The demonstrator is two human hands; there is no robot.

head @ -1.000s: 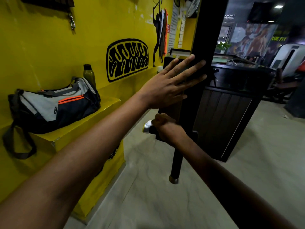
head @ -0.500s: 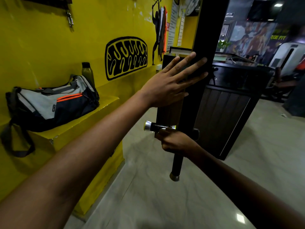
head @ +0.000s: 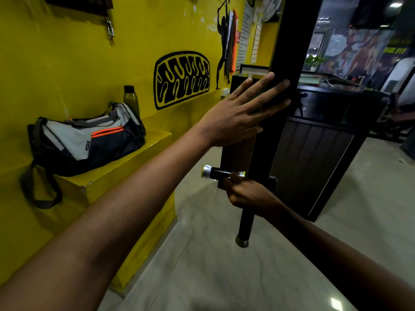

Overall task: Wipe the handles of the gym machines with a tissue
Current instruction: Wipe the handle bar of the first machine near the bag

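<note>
- Left hand (head: 238, 115), centre of the frame, is spread flat with straight fingers against the black upright post (head: 285, 90).
- Right hand (head: 249, 195), just below, curls around the black handle (head: 219, 172) with its silver cap sticking out left.
- No tissue visible in that grip.
- Duffel bag (head: 87, 142) sits on the yellow ledge (head: 125, 167), left.

Yellow wall (head: 67, 70), grey-navy bag (head: 85, 142) with orange stripes, black silver-capped handle (head: 215, 172).

Dim indoor light — glare on the floor (head: 336, 303), wide-angle bending at edges.
</note>
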